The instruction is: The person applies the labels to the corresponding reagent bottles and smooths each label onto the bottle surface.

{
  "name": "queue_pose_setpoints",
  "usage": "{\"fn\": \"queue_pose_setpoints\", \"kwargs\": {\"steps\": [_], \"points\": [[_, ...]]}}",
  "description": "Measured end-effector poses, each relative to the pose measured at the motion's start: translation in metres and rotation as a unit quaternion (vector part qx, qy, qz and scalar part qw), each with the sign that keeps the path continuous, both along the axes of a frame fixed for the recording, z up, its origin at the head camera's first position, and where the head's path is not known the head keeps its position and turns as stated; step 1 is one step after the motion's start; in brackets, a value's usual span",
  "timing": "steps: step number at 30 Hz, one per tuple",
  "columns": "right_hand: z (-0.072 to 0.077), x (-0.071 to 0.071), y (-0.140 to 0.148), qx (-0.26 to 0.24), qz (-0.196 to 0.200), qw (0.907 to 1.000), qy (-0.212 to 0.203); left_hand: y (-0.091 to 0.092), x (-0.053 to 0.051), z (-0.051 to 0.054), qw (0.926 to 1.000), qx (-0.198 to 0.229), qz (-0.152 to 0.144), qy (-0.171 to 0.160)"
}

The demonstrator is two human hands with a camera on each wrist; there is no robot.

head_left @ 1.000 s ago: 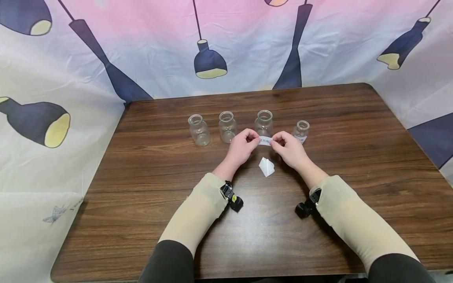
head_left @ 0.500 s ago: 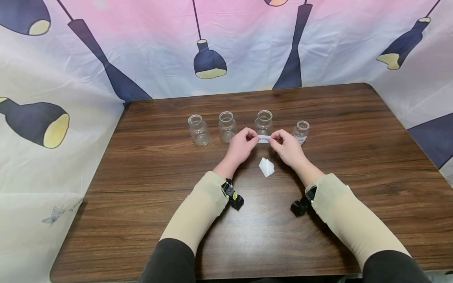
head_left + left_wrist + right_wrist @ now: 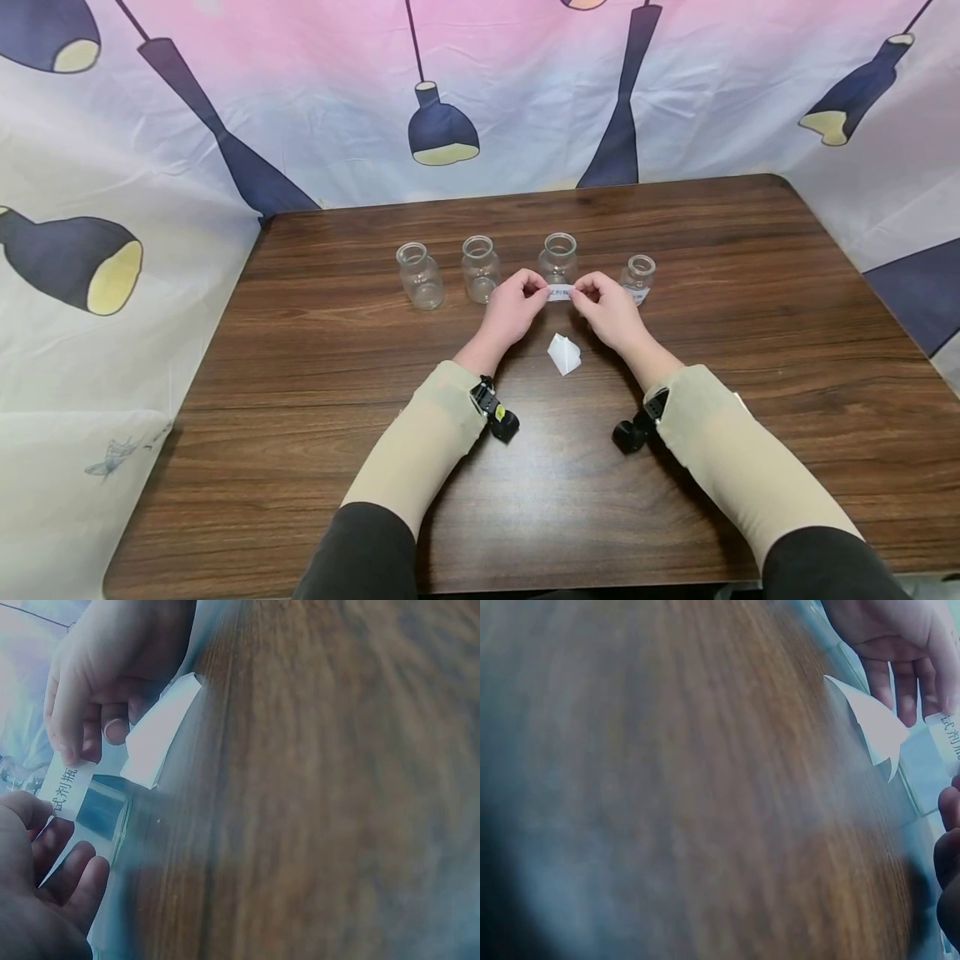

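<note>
A white label [image 3: 559, 292] with printed dark characters is stretched between both hands, in front of a clear glass jar [image 3: 558, 257]. The left hand [image 3: 514, 310] pinches its left end between thumb and index finger. At the other end, the right hand [image 3: 611, 312] pinches it the same way. The left wrist view shows the label [image 3: 66, 787] close in front of the glass; whether it touches cannot be told. Nearer the person lies a creased piece of white paper [image 3: 564, 354] on the table.
Two more clear jars [image 3: 422, 277] [image 3: 481, 268] stand upright to the left. A smaller jar [image 3: 637, 277] bearing a white label stands beyond the right hand. All are on a brown wooden table [image 3: 300, 400], with a printed cloth [image 3: 337, 125] hanging behind.
Both hands have shifted slightly up and left with the label, which now lies straighter across the jar's front. The right forearm has drawn a little inward. Jars and white paper stay put.
</note>
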State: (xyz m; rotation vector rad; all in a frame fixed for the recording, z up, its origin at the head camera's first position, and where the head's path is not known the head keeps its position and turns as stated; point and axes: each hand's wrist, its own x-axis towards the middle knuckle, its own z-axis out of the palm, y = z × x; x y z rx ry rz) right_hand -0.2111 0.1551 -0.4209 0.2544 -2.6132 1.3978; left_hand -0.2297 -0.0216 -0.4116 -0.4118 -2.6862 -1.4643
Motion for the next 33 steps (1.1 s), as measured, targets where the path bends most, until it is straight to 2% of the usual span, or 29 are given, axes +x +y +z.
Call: {"fn": "queue_pose_setpoints", "kwargs": {"steps": [10, 33], "points": [[-0.0022, -0.004, 0.0001, 0.004, -0.003, 1.0, 0.005, 0.0011, -0.0014, 0.0001, 0.9998, -0.016, 0.007, 0.009], [-0.0036, -0.0053, -0.0028, 0.01, -0.012, 0.9995, 0.027, 0.0018, -0.0037, -0.0011, 0.9997, -0.018, 0.011, 0.008]]}}
